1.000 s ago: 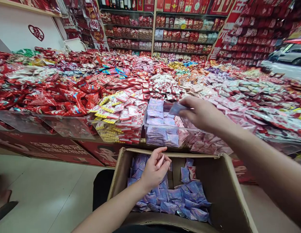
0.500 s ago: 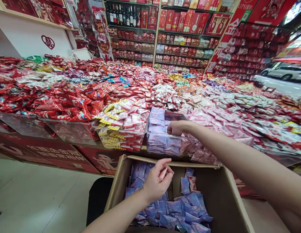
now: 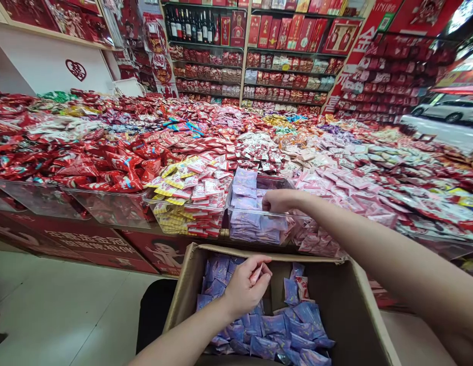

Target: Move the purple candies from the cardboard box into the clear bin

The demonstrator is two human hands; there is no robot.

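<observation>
My left hand (image 3: 244, 284) is closed around a small pink-white candy packet (image 3: 256, 274), held above an open cardboard box (image 3: 349, 310). Purple-blue candy packets (image 3: 274, 324) lie in a loose layer inside that box, along with a red and white packet (image 3: 302, 288). Reaching forward, my right hand (image 3: 277, 200) is down inside a clear plastic bin (image 3: 293, 215). Its fingers are curled, and their tips are out of sight. Pale purple packets (image 3: 244, 223) are stacked in the bin's left part, beside that hand.
Left of the bin stands another clear bin with yellow and red-white packets (image 3: 190, 218). Red packets (image 3: 107, 165) heap up further left, pink packets (image 3: 347, 190) on the right. Shelves with bottles (image 3: 190, 25) and red boxes rise behind. A white car (image 3: 450, 109) shows outside.
The raised index finger of my left hand has curled down slightly over the packet. My right hand stays in the bin, nearly unmoved. The view has shifted slightly.
</observation>
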